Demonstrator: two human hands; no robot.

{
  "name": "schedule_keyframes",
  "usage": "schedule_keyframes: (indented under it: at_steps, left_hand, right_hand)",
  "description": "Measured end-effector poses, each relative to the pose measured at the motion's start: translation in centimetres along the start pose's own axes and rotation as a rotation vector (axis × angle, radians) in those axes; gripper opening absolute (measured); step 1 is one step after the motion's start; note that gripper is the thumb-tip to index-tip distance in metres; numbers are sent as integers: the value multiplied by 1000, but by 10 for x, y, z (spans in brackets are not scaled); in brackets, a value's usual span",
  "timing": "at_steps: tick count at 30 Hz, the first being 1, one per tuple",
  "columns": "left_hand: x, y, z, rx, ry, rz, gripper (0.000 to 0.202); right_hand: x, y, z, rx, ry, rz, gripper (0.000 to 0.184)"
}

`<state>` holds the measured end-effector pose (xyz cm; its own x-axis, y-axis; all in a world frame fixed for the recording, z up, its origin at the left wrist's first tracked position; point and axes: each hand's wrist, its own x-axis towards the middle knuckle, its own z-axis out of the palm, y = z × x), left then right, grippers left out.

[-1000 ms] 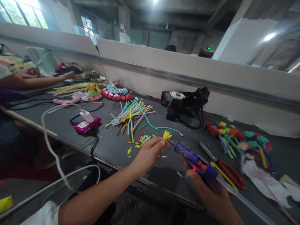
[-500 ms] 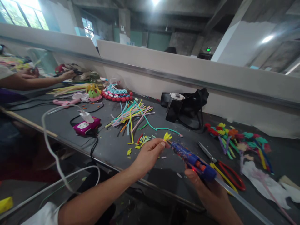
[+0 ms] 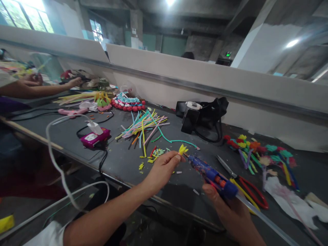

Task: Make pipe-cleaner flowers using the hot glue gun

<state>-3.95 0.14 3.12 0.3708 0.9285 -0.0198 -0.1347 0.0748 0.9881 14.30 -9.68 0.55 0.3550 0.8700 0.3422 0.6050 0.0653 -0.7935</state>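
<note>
1. The left hand pinched a small yellow pipe-cleaner flower between its fingertips, above the counter;
2. the right hand gripped a blue hot glue gun, nozzle at the flower's base; whether they touched could not be told;
3. a translucent glue stick jutted from the gun's rear; scissors lay just beyond;
4. a pile of pipe cleaners lay past the left hand.

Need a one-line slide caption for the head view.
Left hand pinches a yellow flower-like piece; right hand points a blue glue gun at it.
</note>
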Motion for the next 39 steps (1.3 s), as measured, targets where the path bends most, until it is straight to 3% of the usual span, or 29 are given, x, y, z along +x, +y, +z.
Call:
schedule_keyframes:
  at_steps: [3, 7, 13, 15, 19, 22, 24, 27, 31, 39]
  left_hand:
    - [-1, 0, 0, 10, -1, -5, 26]
    - [-1, 1, 1, 4, -2, 1, 26]
    - [-1, 2, 1, 37, 15, 8, 27]
    - [-2, 3, 0, 48, 21, 1, 26]
    - [-2, 4, -1, 31, 24, -4, 26]
    - [0, 4, -2, -16, 11, -16, 26]
    - [1, 3, -4, -62, -8, -31, 27]
    - [2, 2, -6, -135, -37, -37, 29]
    - [1, 3, -8, -182, -47, -23, 29]
    - [-5, 4, -7, -148, -105, -7, 26]
  right_hand:
    - [0, 6, 1, -25, 30, -31, 38]
    - [4, 10, -2, 7, -59, -66, 35]
    - [6, 2, -6, 36, 6, -77, 38]
    - [7, -5, -8, 61, -43, -130, 33]
    - [17, -11, -10, 5, -31, -381, 28]
    - [31, -1, -8, -134, -3, -479, 24]
    - [41, 12, -5, -284, -54, -496, 22]
    - [53, 37, 2, -450, -195, -460, 18]
    - [63, 66, 6, -535, -329, -274, 19]
    - [73, 79, -7, -493, -473, -209, 24]
